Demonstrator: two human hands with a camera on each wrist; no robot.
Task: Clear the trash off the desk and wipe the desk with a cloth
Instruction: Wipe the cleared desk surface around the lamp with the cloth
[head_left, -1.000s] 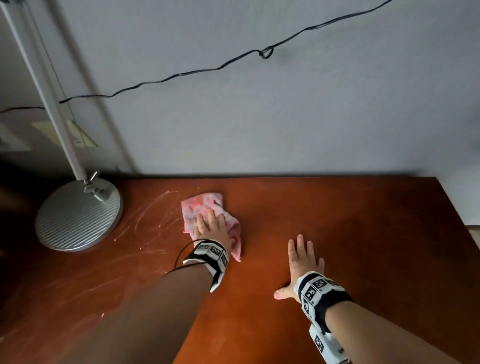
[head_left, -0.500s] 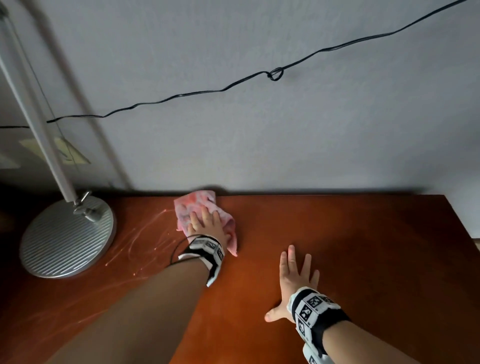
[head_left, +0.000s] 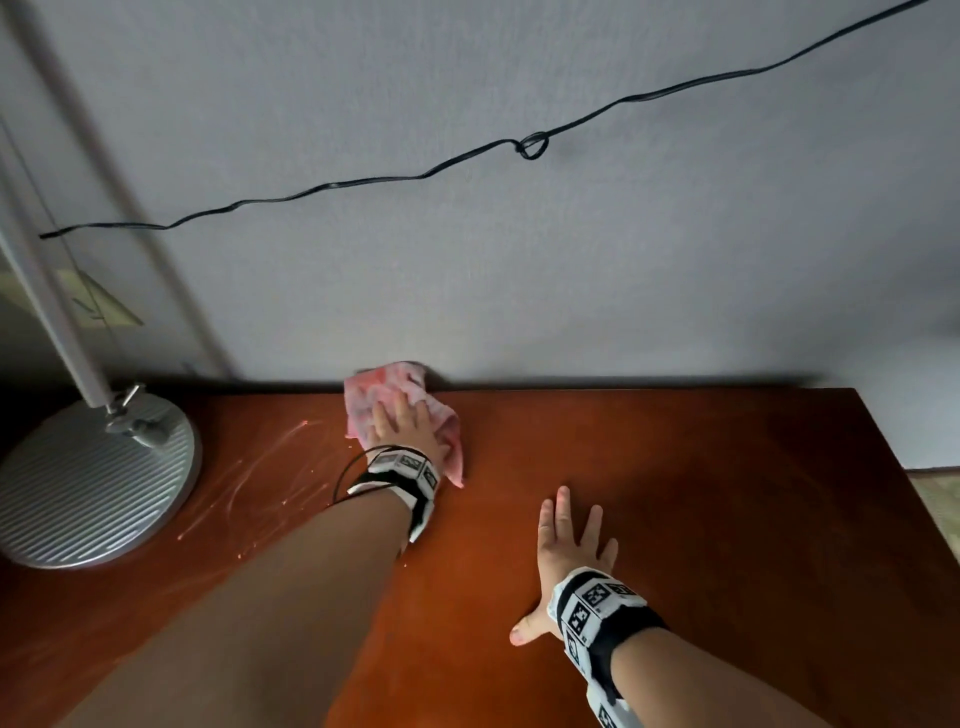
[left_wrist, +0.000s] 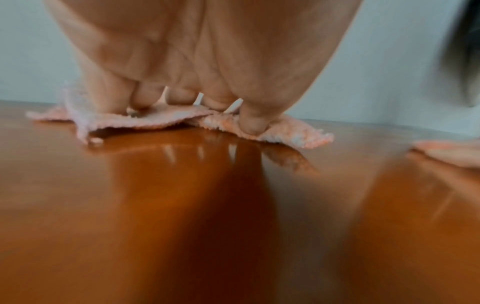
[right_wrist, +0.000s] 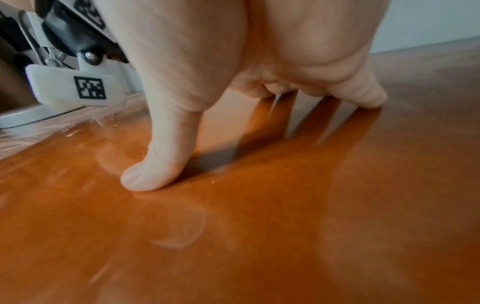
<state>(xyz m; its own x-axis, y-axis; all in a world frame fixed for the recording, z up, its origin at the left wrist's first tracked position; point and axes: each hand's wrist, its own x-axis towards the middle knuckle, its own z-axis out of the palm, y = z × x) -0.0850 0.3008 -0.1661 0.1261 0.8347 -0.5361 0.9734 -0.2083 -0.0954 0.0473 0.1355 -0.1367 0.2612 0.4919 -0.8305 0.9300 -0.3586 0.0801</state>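
— Where's the cloth (head_left: 400, 410)?

— Right of the lamp (head_left: 93, 483), against the wall, flat on the table (head_left: 675, 493) under my left hand (head_left: 408, 423). That grip is spread, pressing, not pinching.

— How does it handle?

— Soft, light, likely to bunch; I'd keep my palm on its middle. My right hand (head_left: 569, 558) lies splayed further right.

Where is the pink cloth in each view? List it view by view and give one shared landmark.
Head: pink cloth at the desk's back edge, centre-left, under the left hand.
Left wrist: upper middle, pressed flat beneath the fingers.
Right wrist: not in it.
Shared landmark: the reddish-brown desk meeting the grey wall.
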